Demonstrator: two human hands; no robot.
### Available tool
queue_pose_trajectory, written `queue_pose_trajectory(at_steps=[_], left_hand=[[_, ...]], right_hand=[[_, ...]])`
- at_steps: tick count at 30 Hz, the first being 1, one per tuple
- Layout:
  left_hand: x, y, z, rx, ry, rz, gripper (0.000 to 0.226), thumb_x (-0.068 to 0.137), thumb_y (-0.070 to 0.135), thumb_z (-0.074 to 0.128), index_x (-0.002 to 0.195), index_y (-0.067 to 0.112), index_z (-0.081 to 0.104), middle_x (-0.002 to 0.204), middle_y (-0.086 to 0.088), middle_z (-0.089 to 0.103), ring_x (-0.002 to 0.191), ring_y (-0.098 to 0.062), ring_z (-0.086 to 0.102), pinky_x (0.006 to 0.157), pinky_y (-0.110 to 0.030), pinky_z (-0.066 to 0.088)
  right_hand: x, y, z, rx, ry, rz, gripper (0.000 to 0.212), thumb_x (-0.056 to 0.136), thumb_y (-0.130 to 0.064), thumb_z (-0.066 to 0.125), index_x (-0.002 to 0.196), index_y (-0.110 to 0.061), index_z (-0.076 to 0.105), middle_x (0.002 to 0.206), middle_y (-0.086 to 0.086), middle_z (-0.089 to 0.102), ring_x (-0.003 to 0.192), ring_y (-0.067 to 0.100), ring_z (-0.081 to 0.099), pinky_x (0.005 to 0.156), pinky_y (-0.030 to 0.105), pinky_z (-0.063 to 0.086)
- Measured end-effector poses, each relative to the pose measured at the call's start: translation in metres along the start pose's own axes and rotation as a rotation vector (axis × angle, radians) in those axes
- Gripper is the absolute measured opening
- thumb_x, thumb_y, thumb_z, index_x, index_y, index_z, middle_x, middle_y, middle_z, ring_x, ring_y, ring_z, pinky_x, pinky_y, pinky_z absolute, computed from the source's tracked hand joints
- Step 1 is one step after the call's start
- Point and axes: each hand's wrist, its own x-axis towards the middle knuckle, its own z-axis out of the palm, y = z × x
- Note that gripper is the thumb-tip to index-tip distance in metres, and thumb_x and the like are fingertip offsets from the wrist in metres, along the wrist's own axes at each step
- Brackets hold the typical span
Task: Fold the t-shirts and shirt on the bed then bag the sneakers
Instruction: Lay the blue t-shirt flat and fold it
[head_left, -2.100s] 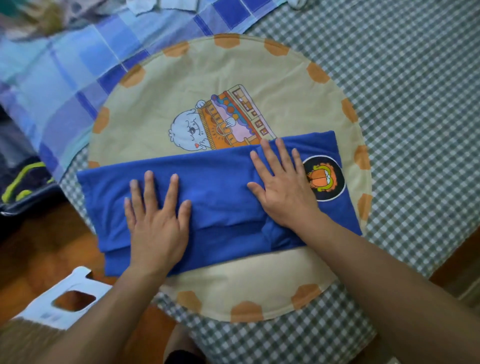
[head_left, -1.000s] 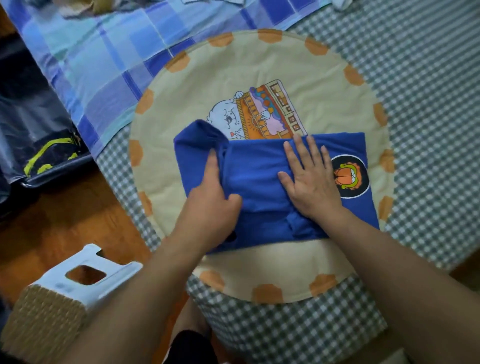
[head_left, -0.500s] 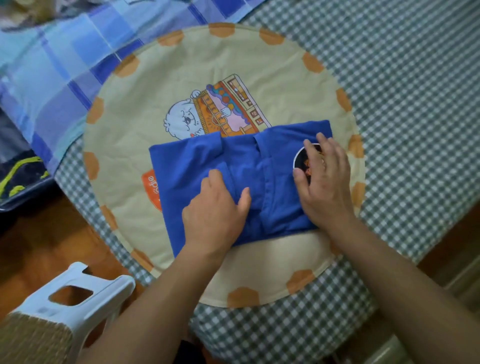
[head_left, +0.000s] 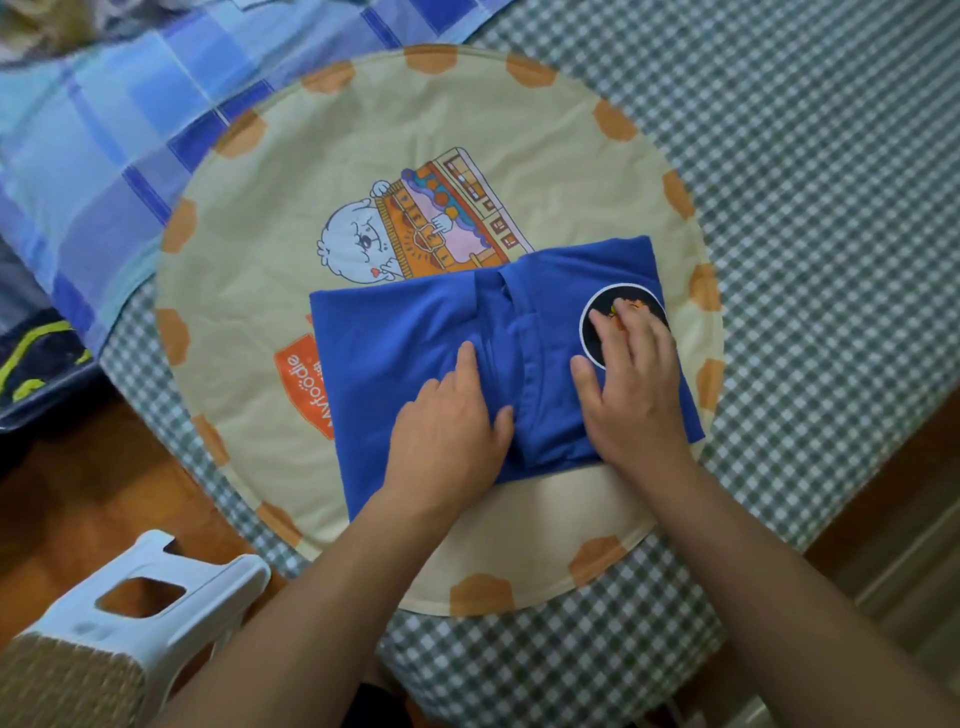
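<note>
Folding the blue tee (head_left: 415, 332): left hand (head_left: 448, 431) and right hand (head_left: 631, 389) press it flat-fingered; next, likely fold the right end over

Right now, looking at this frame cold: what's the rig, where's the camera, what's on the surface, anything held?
There is no machine here: a person works with two bare hands. The single picture comes from a wide-angle camera worn on the person's head, looking forward and down, so both forearms enter from the bottom edge.

A round beige mat with orange patches on its rim and a cartoon print lies on a green checked bedsheet. On the mat is a blue t-shirt, folded into a compact rectangle, with a round black badge showing.

The left hand rests on the shirt's middle. The right hand lies flat on the shirt, its fingers reaching over the badge. Neither plainly grips anything; both seem to press the fold down.

A white stool stands lower left, and a blue plaid cloth lies upper left.
</note>
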Motion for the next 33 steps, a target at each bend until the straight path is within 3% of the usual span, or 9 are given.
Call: queue_pose_trajectory(at_steps=[5, 7, 9, 17, 23, 25, 28, 31, 33], left_hand=[[-0.006, -0.027, 0.002, 0.114, 0.402, 0.066, 0.061, 0.103, 0.045, 0.036, 0.153, 0.010, 0.041, 0.142, -0.015, 0.049, 0.132, -0.037, 0.043, 0.105, -0.050, 0.038], [-0.008, -0.042, 0.014, 0.176, 0.293, 0.088, 0.068, 0.102, 0.055, 0.031, 0.159, 0.017, 0.031, 0.163, -0.015, 0.027, 0.152, -0.039, 0.019, 0.122, -0.055, 0.016], [-0.005, -0.057, 0.030, 0.284, 0.138, 0.155, 0.077, 0.099, 0.068, 0.022, 0.162, 0.024, 0.021, 0.170, -0.013, 0.008, 0.156, -0.038, 0.002, 0.123, -0.061, 0.008], [0.011, -0.057, 0.032, 0.412, 0.057, 0.128, 0.099, 0.084, 0.091, 0.010, 0.163, 0.032, 0.002, 0.170, -0.012, -0.010, 0.154, -0.042, -0.013, 0.119, -0.068, 0.001], [0.020, -0.042, 0.024, 0.343, -0.058, 0.054, 0.100, 0.079, 0.094, 0.002, 0.158, 0.036, -0.017, 0.167, -0.008, -0.025, 0.150, -0.041, -0.027, 0.117, -0.067, -0.012], [0.016, -0.044, 0.012, 0.080, -0.003, 0.075, 0.087, 0.089, 0.083, 0.010, 0.161, 0.036, 0.006, 0.170, -0.005, -0.008, 0.155, -0.032, -0.015, 0.123, -0.058, -0.010], [-0.004, -0.054, -0.023, -0.682, 0.237, -0.060, 0.043, 0.102, 0.045, 0.045, 0.136, 0.024, 0.059, 0.144, -0.001, 0.052, 0.135, -0.014, 0.046, 0.117, -0.038, 0.034], [-0.021, -0.074, -0.063, -1.434, 0.164, -0.415, 0.021, 0.104, 0.016, 0.050, 0.114, 0.017, 0.068, 0.113, -0.006, 0.070, 0.099, -0.020, 0.072, 0.092, -0.034, 0.056], [-0.027, -0.086, -0.080, -1.721, 0.023, -0.496, 0.025, 0.102, 0.025, 0.051, 0.119, 0.012, 0.064, 0.114, -0.012, 0.072, 0.104, -0.028, 0.072, 0.096, -0.041, 0.055]], right_hand=[[0.007, 0.015, -0.011, -0.107, 0.048, 0.069, 0.051, 0.102, -0.036, 0.047, 0.144, -0.007, 0.049, 0.152, 0.018, 0.043, 0.140, 0.038, 0.036, 0.119, 0.049, 0.027], [0.011, 0.026, -0.008, -0.129, 0.026, 0.159, 0.060, 0.104, -0.044, 0.038, 0.150, -0.006, 0.041, 0.154, 0.021, 0.040, 0.142, 0.041, 0.034, 0.120, 0.050, 0.024], [0.009, 0.040, -0.002, -0.177, -0.066, 0.142, 0.068, 0.105, -0.052, 0.026, 0.154, -0.006, 0.034, 0.157, 0.020, 0.037, 0.143, 0.042, 0.033, 0.120, 0.052, 0.024], [0.014, 0.055, -0.003, -0.076, -0.203, 0.126, 0.070, 0.100, -0.053, 0.033, 0.158, -0.012, 0.028, 0.161, 0.010, 0.035, 0.147, 0.033, 0.029, 0.122, 0.048, 0.022], [0.030, 0.048, -0.037, 0.592, -0.358, 0.689, 0.051, 0.092, -0.031, 0.072, 0.138, -0.019, 0.054, 0.130, -0.007, 0.063, 0.115, 0.011, 0.062, 0.097, 0.029, 0.048], [0.032, 0.044, -0.050, 0.729, -0.435, 0.758, 0.031, 0.089, -0.022, 0.075, 0.118, -0.021, 0.066, 0.118, 0.000, 0.073, 0.103, 0.014, 0.070, 0.091, 0.031, 0.054], [0.039, 0.017, -0.080, 0.860, -0.506, 0.702, 0.031, 0.086, -0.012, 0.077, 0.114, -0.020, 0.067, 0.109, -0.002, 0.076, 0.103, 0.018, 0.072, 0.089, 0.033, 0.055], [0.042, -0.030, -0.107, 0.839, -0.571, 0.573, 0.040, 0.082, -0.015, 0.082, 0.116, -0.022, 0.063, 0.106, -0.007, 0.076, 0.100, 0.013, 0.072, 0.092, 0.034, 0.055], [0.038, -0.074, -0.111, 0.815, -0.588, 0.462, 0.039, 0.080, -0.022, 0.084, 0.112, -0.025, 0.061, 0.100, -0.008, 0.075, 0.093, 0.011, 0.072, 0.086, 0.031, 0.056]])
